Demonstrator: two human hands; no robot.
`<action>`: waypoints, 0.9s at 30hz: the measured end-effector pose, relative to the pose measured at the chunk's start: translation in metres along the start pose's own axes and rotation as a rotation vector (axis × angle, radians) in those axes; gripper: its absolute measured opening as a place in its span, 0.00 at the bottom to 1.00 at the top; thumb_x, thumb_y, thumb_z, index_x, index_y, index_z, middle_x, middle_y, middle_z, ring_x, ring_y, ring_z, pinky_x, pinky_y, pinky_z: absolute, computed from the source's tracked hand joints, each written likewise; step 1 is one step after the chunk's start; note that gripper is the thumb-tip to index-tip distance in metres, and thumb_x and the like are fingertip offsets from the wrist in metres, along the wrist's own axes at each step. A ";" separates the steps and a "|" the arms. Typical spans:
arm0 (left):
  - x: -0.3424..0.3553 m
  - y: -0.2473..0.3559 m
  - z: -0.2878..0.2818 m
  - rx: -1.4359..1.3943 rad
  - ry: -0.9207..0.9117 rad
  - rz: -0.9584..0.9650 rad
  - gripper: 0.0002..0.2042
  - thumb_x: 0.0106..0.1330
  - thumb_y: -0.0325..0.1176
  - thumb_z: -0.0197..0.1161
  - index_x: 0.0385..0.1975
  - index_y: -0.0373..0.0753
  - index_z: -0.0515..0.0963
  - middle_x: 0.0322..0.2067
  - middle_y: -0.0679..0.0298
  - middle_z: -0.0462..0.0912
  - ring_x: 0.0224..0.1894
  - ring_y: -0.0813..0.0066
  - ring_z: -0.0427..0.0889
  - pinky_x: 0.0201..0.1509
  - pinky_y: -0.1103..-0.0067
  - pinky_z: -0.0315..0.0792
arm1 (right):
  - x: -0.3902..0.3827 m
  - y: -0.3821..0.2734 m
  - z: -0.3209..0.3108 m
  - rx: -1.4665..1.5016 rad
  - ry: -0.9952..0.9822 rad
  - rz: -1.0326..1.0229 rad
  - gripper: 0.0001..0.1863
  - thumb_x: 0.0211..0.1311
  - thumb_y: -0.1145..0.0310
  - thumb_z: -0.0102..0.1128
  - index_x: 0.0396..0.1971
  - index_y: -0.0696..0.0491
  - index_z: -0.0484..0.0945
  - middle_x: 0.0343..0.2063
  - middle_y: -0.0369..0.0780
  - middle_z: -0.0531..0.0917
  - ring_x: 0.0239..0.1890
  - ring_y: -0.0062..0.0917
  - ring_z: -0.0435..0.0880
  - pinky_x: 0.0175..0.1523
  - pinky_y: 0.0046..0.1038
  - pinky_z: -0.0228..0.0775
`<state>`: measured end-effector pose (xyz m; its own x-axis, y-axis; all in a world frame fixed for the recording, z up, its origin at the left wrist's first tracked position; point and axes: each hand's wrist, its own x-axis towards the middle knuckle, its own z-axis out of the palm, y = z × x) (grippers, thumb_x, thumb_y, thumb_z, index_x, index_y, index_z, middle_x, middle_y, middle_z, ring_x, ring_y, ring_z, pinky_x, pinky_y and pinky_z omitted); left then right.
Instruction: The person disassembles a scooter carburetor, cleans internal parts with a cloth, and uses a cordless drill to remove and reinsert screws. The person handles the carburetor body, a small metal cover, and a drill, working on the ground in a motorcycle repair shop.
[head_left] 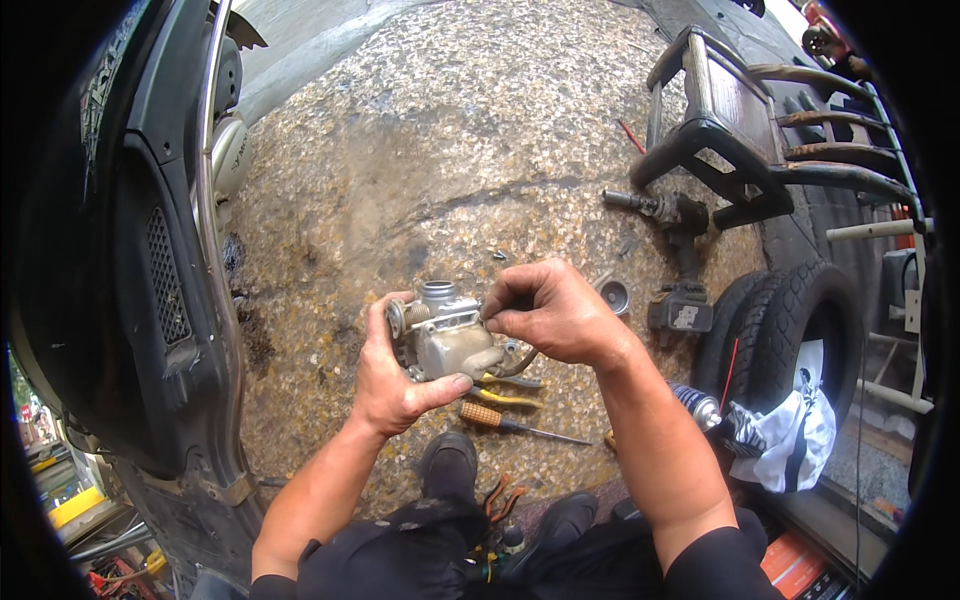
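A silver carburetor with a round mouth on top and a dark hose sits in my left hand, its fingers behind the body and thumb along the bottom. My right hand pinches at the carburetor's right side; what is between the fingertips is hidden. Below lie yellow-handled pliers and a screwdriver with an orange-brown handle. Right of my right hand a round metal cup lies on the speckled ground.
A dark vehicle body lines the left. At right are an impact driver, a metal rack, stacked tyres, a spray can and a white cloth. Orange-handled pliers lie between my shoes.
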<state>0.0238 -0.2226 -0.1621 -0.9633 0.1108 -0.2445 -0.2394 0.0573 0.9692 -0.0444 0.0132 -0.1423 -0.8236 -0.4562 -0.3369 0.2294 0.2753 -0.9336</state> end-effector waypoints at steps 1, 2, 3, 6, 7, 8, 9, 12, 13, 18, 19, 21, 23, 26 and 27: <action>-0.001 -0.003 -0.001 0.002 -0.006 -0.012 0.53 0.39 0.41 0.87 0.65 0.34 0.60 0.55 0.52 0.78 0.57 0.62 0.78 0.65 0.68 0.71 | -0.001 0.006 0.004 0.066 0.014 0.047 0.05 0.54 0.76 0.70 0.32 0.59 0.87 0.28 0.41 0.90 0.31 0.21 0.86 0.40 0.28 0.78; -0.001 -0.006 -0.001 0.010 -0.018 -0.014 0.53 0.39 0.42 0.87 0.65 0.34 0.60 0.54 0.52 0.78 0.57 0.61 0.78 0.65 0.68 0.71 | -0.001 0.012 0.006 0.139 -0.001 0.052 0.05 0.55 0.76 0.71 0.32 0.59 0.87 0.28 0.40 0.89 0.31 0.20 0.85 0.39 0.27 0.77; -0.002 -0.009 -0.002 0.064 -0.020 -0.023 0.53 0.39 0.42 0.87 0.65 0.34 0.60 0.54 0.52 0.78 0.57 0.62 0.78 0.65 0.68 0.71 | -0.001 0.018 0.008 0.171 -0.005 0.123 0.05 0.56 0.76 0.71 0.32 0.59 0.87 0.27 0.38 0.88 0.31 0.19 0.84 0.39 0.26 0.76; -0.005 -0.018 -0.005 0.103 -0.037 -0.063 0.53 0.39 0.43 0.87 0.65 0.33 0.61 0.54 0.52 0.78 0.57 0.62 0.77 0.65 0.68 0.71 | 0.001 0.033 0.014 0.316 -0.070 0.219 0.04 0.59 0.77 0.73 0.31 0.57 0.85 0.26 0.33 0.84 0.27 0.14 0.78 0.32 0.21 0.69; -0.006 -0.021 -0.005 0.064 -0.043 -0.085 0.53 0.39 0.43 0.87 0.65 0.33 0.61 0.54 0.52 0.77 0.57 0.62 0.77 0.65 0.68 0.71 | 0.002 0.037 0.015 0.332 -0.093 0.235 0.04 0.59 0.76 0.73 0.31 0.57 0.84 0.25 0.32 0.84 0.27 0.14 0.77 0.31 0.21 0.69; -0.007 -0.024 -0.006 0.018 -0.043 -0.108 0.53 0.39 0.42 0.87 0.65 0.33 0.61 0.54 0.52 0.77 0.57 0.62 0.77 0.65 0.68 0.71 | 0.003 0.041 0.017 0.358 -0.098 0.261 0.04 0.60 0.75 0.73 0.31 0.57 0.84 0.25 0.32 0.83 0.26 0.14 0.77 0.31 0.21 0.69; -0.008 -0.027 -0.007 -0.037 -0.047 -0.137 0.53 0.39 0.42 0.87 0.65 0.33 0.61 0.54 0.52 0.77 0.57 0.62 0.77 0.65 0.68 0.71 | 0.004 0.045 0.018 0.384 -0.106 0.281 0.05 0.60 0.74 0.73 0.31 0.57 0.84 0.25 0.32 0.83 0.26 0.14 0.77 0.31 0.21 0.69; -0.007 -0.034 -0.012 0.033 -0.036 -0.136 0.52 0.39 0.41 0.87 0.65 0.33 0.60 0.54 0.53 0.77 0.57 0.63 0.77 0.66 0.68 0.70 | 0.011 0.053 0.025 0.353 -0.121 0.326 0.06 0.60 0.72 0.74 0.31 0.56 0.84 0.25 0.32 0.83 0.26 0.15 0.77 0.31 0.21 0.69; -0.007 -0.036 -0.013 0.041 -0.029 -0.138 0.52 0.39 0.40 0.87 0.65 0.33 0.60 0.54 0.53 0.77 0.57 0.64 0.77 0.66 0.68 0.70 | 0.013 0.055 0.027 0.322 -0.116 0.326 0.07 0.60 0.71 0.74 0.31 0.56 0.84 0.25 0.32 0.83 0.26 0.15 0.77 0.31 0.21 0.69; -0.003 -0.041 -0.019 -0.105 -0.031 -0.194 0.52 0.39 0.40 0.86 0.65 0.34 0.60 0.54 0.54 0.77 0.57 0.64 0.78 0.66 0.68 0.71 | 0.031 0.066 0.009 0.472 -0.200 0.332 0.14 0.61 0.66 0.75 0.39 0.59 0.84 0.30 0.39 0.86 0.30 0.20 0.82 0.34 0.23 0.76; -0.003 -0.041 -0.019 -0.155 -0.027 -0.202 0.51 0.39 0.40 0.86 0.65 0.34 0.60 0.54 0.54 0.77 0.57 0.63 0.78 0.66 0.68 0.71 | 0.040 0.070 -0.001 0.394 -0.048 0.378 0.15 0.61 0.65 0.75 0.40 0.60 0.84 0.32 0.40 0.86 0.32 0.21 0.84 0.35 0.23 0.79; -0.003 -0.040 -0.020 -0.235 0.001 -0.285 0.52 0.38 0.40 0.84 0.65 0.36 0.60 0.54 0.54 0.77 0.57 0.60 0.80 0.65 0.65 0.74 | 0.067 0.081 -0.017 -0.190 0.217 0.406 0.15 0.64 0.71 0.67 0.50 0.56 0.84 0.44 0.50 0.88 0.46 0.34 0.88 0.52 0.35 0.83; -0.002 -0.041 -0.022 -0.291 0.020 -0.307 0.52 0.37 0.40 0.83 0.65 0.37 0.59 0.54 0.54 0.76 0.56 0.59 0.81 0.64 0.63 0.76 | 0.089 0.097 -0.013 -0.509 0.240 0.322 0.19 0.63 0.76 0.59 0.54 0.51 0.83 0.54 0.56 0.83 0.53 0.46 0.86 0.62 0.41 0.77; -0.005 -0.039 -0.028 -0.299 0.046 -0.297 0.52 0.37 0.41 0.82 0.66 0.38 0.59 0.54 0.53 0.76 0.56 0.58 0.81 0.63 0.62 0.77 | 0.116 0.125 0.001 -0.766 0.205 0.232 0.19 0.60 0.80 0.50 0.48 0.54 0.84 0.57 0.61 0.79 0.58 0.56 0.81 0.66 0.46 0.74; -0.006 -0.039 -0.031 -0.290 0.054 -0.290 0.52 0.37 0.41 0.82 0.66 0.38 0.59 0.55 0.53 0.76 0.56 0.58 0.81 0.63 0.62 0.77 | 0.121 0.132 0.005 -0.822 0.188 0.191 0.14 0.62 0.79 0.51 0.44 0.54 0.83 0.53 0.59 0.81 0.56 0.54 0.82 0.64 0.46 0.75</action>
<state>0.0352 -0.2557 -0.1979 -0.8539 0.0783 -0.5145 -0.5188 -0.2048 0.8300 -0.1109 -0.0097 -0.3068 -0.8978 -0.2120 -0.3859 -0.0151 0.8908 -0.4541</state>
